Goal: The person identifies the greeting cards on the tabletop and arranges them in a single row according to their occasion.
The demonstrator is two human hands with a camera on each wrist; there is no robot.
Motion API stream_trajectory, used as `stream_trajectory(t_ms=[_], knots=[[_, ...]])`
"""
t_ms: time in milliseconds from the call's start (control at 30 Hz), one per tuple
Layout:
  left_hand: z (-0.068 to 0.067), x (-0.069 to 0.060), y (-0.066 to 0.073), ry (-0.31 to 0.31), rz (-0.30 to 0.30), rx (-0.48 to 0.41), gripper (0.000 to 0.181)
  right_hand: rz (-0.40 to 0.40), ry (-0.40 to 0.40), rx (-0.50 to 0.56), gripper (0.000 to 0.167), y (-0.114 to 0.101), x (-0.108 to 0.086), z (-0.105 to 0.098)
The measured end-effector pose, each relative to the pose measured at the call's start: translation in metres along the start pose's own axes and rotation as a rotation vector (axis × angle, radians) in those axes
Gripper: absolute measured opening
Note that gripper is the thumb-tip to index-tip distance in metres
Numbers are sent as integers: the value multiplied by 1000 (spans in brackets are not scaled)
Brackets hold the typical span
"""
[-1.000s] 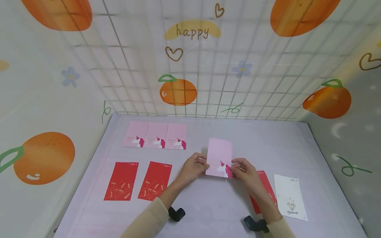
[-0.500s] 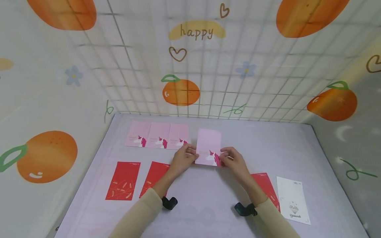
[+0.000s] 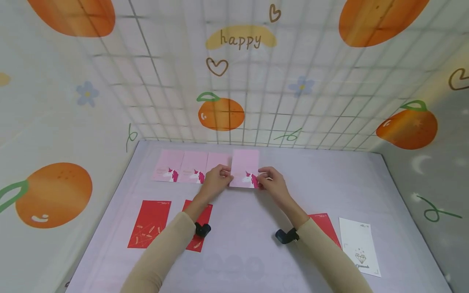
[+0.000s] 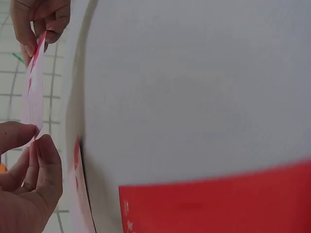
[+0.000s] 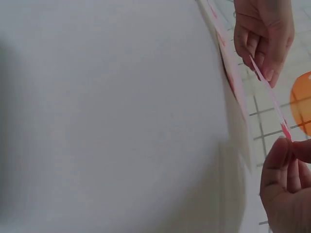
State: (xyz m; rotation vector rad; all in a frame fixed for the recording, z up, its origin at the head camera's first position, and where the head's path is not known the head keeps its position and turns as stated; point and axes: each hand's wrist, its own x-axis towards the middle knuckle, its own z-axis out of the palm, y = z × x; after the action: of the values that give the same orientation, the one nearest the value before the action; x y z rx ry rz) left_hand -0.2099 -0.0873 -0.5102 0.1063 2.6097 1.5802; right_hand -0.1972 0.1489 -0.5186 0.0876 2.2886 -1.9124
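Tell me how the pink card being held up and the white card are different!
The pink card shows a unicorn; the white card shows a diamond. The pink card is held up in the air, while the white card lies on the table. Both are rectangular, with their picture near the bottom.

"Which words can you read?"

"One: 'happy', in brown lower-case letters on a yellow patch of the back wall."

"And the white card?"

"Tiny print at its top edge, script under the diamond drawing; both too small to make out."

"The held pink card?"

"A faint line beside its unicorn, illegible."

"The red cards?"

"Small pale lettering, equally unreadable."
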Motion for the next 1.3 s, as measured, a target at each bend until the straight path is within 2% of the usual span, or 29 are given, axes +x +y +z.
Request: stream_trajectory(t_ms=[200, 400, 533, 800, 1300], knots=[[-2, 13, -7, -41, -40, 86, 28, 19, 14, -74, 26, 4, 19, 5], [-1, 17, -13, -64, -62, 117, 29, 50, 22, -109, 25, 5, 27, 8], [1, 20, -15, -71, -72, 130, 29, 72, 28, -118, 25, 8, 30, 8], [0, 20, -11, -100, -69, 164, 29, 89, 38, -145, 24, 12, 32, 7], [4, 19, -8, -134, -58, 211, 35, 67, 52, -236, 24, 9, 29, 5]])
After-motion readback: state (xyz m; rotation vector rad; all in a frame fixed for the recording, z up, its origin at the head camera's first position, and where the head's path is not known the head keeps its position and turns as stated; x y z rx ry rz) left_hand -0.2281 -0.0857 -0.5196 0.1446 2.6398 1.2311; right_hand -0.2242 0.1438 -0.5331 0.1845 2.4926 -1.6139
